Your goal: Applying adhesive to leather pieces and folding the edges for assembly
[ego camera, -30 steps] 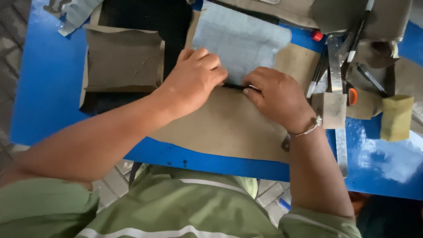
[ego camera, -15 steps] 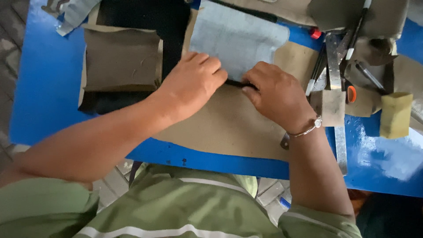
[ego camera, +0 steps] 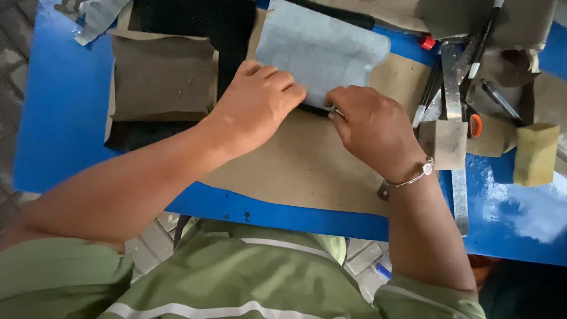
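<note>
Head view: both hands (ego camera: 260,103) (ego camera: 369,127) press light-blue fabric piece (ego camera: 322,50) edge, grip unclear.

Blue painted table (ego camera: 65,118), glossy, pale glare patch at right end (ego camera: 520,215). Small dark marks near front edge. Grey paved floor (ego camera: 12,71) beyond left edge, tiles with dark joints. More of same paving below front edge (ego camera: 153,239). Soft, even daylight, no hard shadows. Walls, windows out of view.
</note>
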